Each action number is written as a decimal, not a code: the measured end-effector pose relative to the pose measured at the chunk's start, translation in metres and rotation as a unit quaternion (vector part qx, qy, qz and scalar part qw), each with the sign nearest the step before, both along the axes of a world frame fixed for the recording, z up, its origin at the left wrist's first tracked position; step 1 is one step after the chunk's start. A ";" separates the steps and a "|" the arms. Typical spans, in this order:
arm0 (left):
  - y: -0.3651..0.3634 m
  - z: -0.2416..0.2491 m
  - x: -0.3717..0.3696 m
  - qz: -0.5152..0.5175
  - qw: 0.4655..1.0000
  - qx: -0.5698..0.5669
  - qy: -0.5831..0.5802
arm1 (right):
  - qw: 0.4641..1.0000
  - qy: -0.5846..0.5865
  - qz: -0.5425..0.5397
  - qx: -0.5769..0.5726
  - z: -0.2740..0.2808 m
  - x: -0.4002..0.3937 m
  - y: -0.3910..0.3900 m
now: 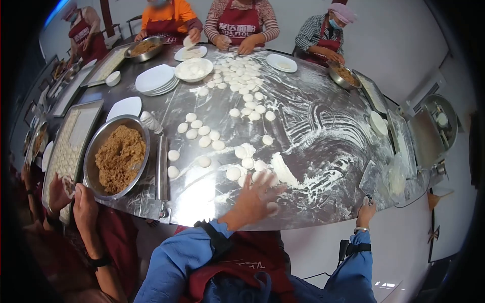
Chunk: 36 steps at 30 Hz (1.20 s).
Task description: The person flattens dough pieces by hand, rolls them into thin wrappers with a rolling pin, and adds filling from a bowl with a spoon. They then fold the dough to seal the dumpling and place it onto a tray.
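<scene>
The person's left hand [252,198] spreads its fingers over dough rounds [247,163] by the counter's [323,202] near edge. At that edge, farther right, the right hand [366,212] grips a scraper [368,178], its blade over the floured surface. A steel bowl of brown filling [120,154] sits near the counter's left edge, a metal bar [161,169] just right of it. Co-workers [242,25] stand along the far edge.
</scene>
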<state>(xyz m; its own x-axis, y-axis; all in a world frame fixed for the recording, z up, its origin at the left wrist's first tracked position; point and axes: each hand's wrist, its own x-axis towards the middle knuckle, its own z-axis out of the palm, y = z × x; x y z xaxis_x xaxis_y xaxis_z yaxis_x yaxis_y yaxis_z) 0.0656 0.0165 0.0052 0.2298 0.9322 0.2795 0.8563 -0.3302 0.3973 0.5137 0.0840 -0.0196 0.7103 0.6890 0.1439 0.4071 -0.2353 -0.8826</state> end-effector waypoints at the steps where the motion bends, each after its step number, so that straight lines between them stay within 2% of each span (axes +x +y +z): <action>1: -0.003 -0.008 0.005 -0.098 0.994 -0.003 0.048 | 0.999 -0.035 0.002 -0.015 -0.006 0.012 0.002; 2: -0.002 -0.014 0.008 -0.194 0.976 -0.006 0.095 | 0.997 -0.069 0.006 -0.030 -0.012 0.022 0.006; 4: 0.015 -0.017 0.005 -0.192 0.975 -0.010 0.112 | 0.994 -0.093 0.019 -0.045 -0.024 0.040 0.015; 6: 0.036 -0.017 -0.008 -0.089 0.989 0.050 0.106 | 0.990 -0.118 0.036 -0.062 -0.033 0.049 0.014; 7: 0.041 -0.009 -0.016 -0.043 0.994 0.042 0.089 | 0.981 -0.173 0.029 -0.089 -0.033 0.049 0.016; 8: 0.040 -0.005 -0.023 -0.041 0.994 0.044 0.092 | 0.967 -0.226 0.022 -0.115 -0.034 0.049 0.019; 9: 0.039 -0.001 -0.030 0.017 0.996 0.037 0.077 | 0.968 -0.223 0.022 -0.113 -0.032 0.046 0.019; 10: 0.037 0.003 -0.039 0.073 0.995 0.029 0.062 | 0.954 -0.269 0.044 -0.129 -0.025 0.036 0.016; 11: 0.030 0.006 -0.049 0.101 0.994 0.012 0.048 | 0.936 -0.313 0.065 -0.144 -0.018 0.026 0.012; 12: 0.021 0.008 -0.061 0.103 0.993 0.013 0.051 | 0.937 -0.310 0.068 -0.143 -0.007 0.008 0.006; 14: -0.001 0.011 -0.083 0.178 0.983 0.027 0.042 | 0.878 -0.465 0.113 -0.028 0.019 -0.044 -0.005; 16: -0.024 0.016 -0.106 0.207 0.976 0.047 0.040 | 0.871 -0.388 0.296 0.054 0.034 -0.104 -0.009; 17: -0.036 0.018 -0.115 0.231 0.970 0.067 0.036 | 0.840 -0.366 0.399 0.030 0.036 -0.134 -0.011; 18: -0.048 0.021 -0.123 0.268 0.961 0.057 0.037 | 0.798 -0.341 0.496 0.006 0.038 -0.163 -0.013; 20: -0.067 0.021 -0.138 0.315 0.945 0.059 0.057 | 0.691 -0.334 0.640 0.046 0.046 -0.223 -0.024; 21: -0.073 0.021 -0.142 0.320 0.944 0.060 0.058 | 0.688 -0.334 0.643 0.049 0.043 -0.237 -0.023; 23: -0.082 0.022 -0.154 0.334 0.942 0.033 0.024 | 0.639 -0.391 0.659 0.067 0.028 -0.263 -0.011; 24: -0.084 0.024 -0.157 0.343 0.938 0.033 0.026 | 0.633 -0.390 0.665 0.071 0.020 -0.263 0.007; 26: -0.080 0.030 -0.158 0.351 0.936 0.031 0.028 | 0.736 -0.352 0.572 -0.077 0.009 -0.243 0.055; 28: -0.074 0.032 -0.165 0.379 0.923 0.041 0.049 | 0.783 -0.422 0.456 -0.010 0.015 -0.248 0.072; 30: -0.065 0.028 -0.174 0.393 0.909 0.074 0.114 | 0.764 -0.433 0.478 0.012 0.023 -0.261 0.069; 31: -0.061 0.027 -0.179 0.400 0.906 0.074 0.114 | 0.751 -0.441 0.490 0.029 0.030 -0.269 0.063; 33: -0.056 0.025 -0.190 0.407 0.910 -0.009 0.086 | 0.745 -0.404 0.529 0.048 0.039 -0.293 0.046; 36: -0.053 0.021 -0.194 0.408 0.911 0.010 0.058 | 0.712 -0.335 0.614 0.067 0.041 -0.339 0.024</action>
